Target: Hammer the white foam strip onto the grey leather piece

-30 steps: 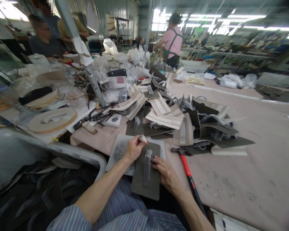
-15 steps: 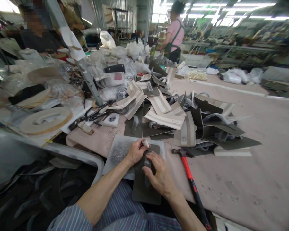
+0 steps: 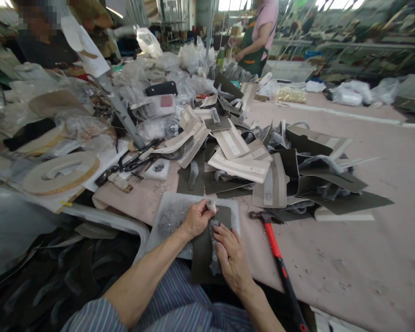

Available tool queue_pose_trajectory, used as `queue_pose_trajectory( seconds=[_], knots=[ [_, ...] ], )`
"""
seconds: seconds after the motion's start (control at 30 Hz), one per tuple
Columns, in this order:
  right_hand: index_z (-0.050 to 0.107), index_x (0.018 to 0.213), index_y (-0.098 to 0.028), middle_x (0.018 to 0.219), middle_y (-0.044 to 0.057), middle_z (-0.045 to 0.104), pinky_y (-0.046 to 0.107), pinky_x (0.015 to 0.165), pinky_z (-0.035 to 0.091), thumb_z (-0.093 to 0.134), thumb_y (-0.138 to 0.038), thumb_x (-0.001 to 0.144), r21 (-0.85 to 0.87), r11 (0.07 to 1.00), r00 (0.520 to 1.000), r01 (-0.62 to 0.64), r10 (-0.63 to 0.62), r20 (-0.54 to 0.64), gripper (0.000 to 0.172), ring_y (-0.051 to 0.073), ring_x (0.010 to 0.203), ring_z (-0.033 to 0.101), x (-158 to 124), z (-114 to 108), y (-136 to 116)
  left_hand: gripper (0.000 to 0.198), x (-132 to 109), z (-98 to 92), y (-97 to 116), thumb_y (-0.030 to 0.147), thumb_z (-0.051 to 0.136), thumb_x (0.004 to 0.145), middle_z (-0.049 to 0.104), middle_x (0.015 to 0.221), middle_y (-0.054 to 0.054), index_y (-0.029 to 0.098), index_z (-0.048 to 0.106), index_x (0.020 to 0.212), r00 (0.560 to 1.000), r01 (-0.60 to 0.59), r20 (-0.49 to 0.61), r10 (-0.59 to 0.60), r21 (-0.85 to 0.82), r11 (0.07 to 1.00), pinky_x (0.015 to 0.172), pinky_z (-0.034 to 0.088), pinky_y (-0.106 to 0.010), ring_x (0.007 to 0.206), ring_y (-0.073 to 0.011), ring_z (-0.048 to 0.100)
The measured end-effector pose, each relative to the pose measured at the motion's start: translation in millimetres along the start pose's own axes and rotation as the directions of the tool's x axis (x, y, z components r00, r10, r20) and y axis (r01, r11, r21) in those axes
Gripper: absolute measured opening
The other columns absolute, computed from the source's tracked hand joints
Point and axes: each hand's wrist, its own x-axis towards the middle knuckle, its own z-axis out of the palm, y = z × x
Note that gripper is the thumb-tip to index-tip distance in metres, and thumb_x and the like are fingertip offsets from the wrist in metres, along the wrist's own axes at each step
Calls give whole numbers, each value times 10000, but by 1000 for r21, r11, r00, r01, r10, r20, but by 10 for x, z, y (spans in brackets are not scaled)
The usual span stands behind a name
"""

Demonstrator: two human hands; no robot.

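Observation:
My left hand [image 3: 198, 219] pinches a small white cylindrical piece [image 3: 211, 205], perhaps a tool handle, at the top end of a dark grey-green flat panel [image 3: 202, 258]. Along the middle of that panel runs a strap wrapped in clear plastic [image 3: 214, 258]. My right hand [image 3: 231, 253] lies over the panel's right side with its fingers stretched out, touching the wrapped strap. Beneath the panel's upper part is a pale grey board [image 3: 171, 210] strewn with small dark bits. A claw hammer with a red and black handle [image 3: 273, 240] rests to the right.
Beyond the board is a heap of dark and cream panels [image 3: 240, 159]. A grey bin [image 3: 143, 235] with dark wrapped pieces stands at lower left. Pliers [image 3: 134, 163], a roll of strip [image 3: 60, 173] and a slanted metal post [image 3: 121, 108] are on the left. Co-workers stand behind.
The strap on the panel shows more fully beside my right hand, whose fingers have shifted slightly right. My left hand keeps its pinch. The head view has tilted down a little.

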Motion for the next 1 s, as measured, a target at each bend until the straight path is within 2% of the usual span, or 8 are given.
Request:
queue_pose_trajectory(
  seconds=[0.27, 0.43, 0.5, 0.6, 0.7, 0.83, 0.93, 1.0],
  knots=[
    [610, 1202, -215, 1288, 105, 625, 456, 1052, 429, 474, -306, 970, -79, 997, 986, -11, -3, -169, 284, 252, 1231, 550, -64, -266, -4, 93, -9, 67, -15, 195, 631, 797, 725, 813, -39, 171, 652, 885, 996, -39, -66, 52, 182, 983, 703, 520, -268, 746, -187, 676],
    [582, 1156, -122, 1139, 207, 608, 482, 901, 457, 490, -357, 907, -423, 803, 879, -419, 240, -412, 354, 335, 1040, 573, -356, -680, 404, 110, -31, 60, -16, 185, 640, 798, 722, 819, -26, 180, 675, 902, 992, -95, -49, 115, 309, 946, 729, 501, -271, 750, -179, 659],
    [585, 1030, -137, 961, 170, 602, 437, 781, 466, 483, -339, 876, -426, 704, 820, -568, 443, -362, 274, 296, 862, 580, -473, -801, 552, 131, -41, 50, 4, 170, 637, 798, 722, 837, -19, 185, 680, 920, 989, -125, -26, 144, 352, 927, 751, 491, -272, 772, -177, 656],
    [491, 779, -214, 695, 37, 503, 335, 615, 442, 505, -335, 816, -16, 655, 653, -755, 749, -113, 127, 192, 619, 498, -534, -919, 583, 95, -53, 46, 39, 147, 614, 808, 708, 823, -11, 187, 677, 867, 985, -166, 18, 172, 388, 907, 744, 473, -260, 767, -167, 640],
    [416, 720, -240, 625, -20, 457, 273, 486, 399, 516, -419, 774, 339, 512, 592, -789, 781, 199, 212, 133, 491, 417, -451, -1003, 354, 95, -62, 53, 62, 128, 600, 809, 693, 797, -8, 186, 671, 833, 981, -189, 35, 191, 401, 896, 730, 462, -252, 745, -161, 625],
    [446, 781, -237, 615, -34, 471, 246, 431, 324, 451, -607, 849, 401, 642, 713, -654, 699, 44, 376, 118, 446, 398, -224, -1061, -108, 96, -63, 58, 56, 132, 600, 814, 698, 801, -12, 184, 677, 838, 980, -193, 35, 196, 404, 894, 730, 460, -254, 745, -164, 626],
    [480, 783, -226, 597, -6, 497, 263, 502, 307, 372, -598, 915, 25, 907, 876, -420, 412, -251, 409, 144, 502, 460, -27, -1052, -318, 99, -58, 57, 30, 141, 602, 814, 700, 808, -13, 185, 680, 856, 980, -195, 41, 196, 418, 887, 723, 453, -254, 746, -165, 625],
    [482, 767, -220, 582, 4, 500, 272, 501, 234, 356, -515, 941, -243, 931, 949, -272, 217, -229, 365, 142, 486, 443, 97, -1075, -381, 113, -55, 59, 11, 139, 601, 810, 694, 786, -10, 185, 683, 872, 983, -179, 33, 183, 435, 882, 701, 443, -250, 731, -164, 621]
  ],
)
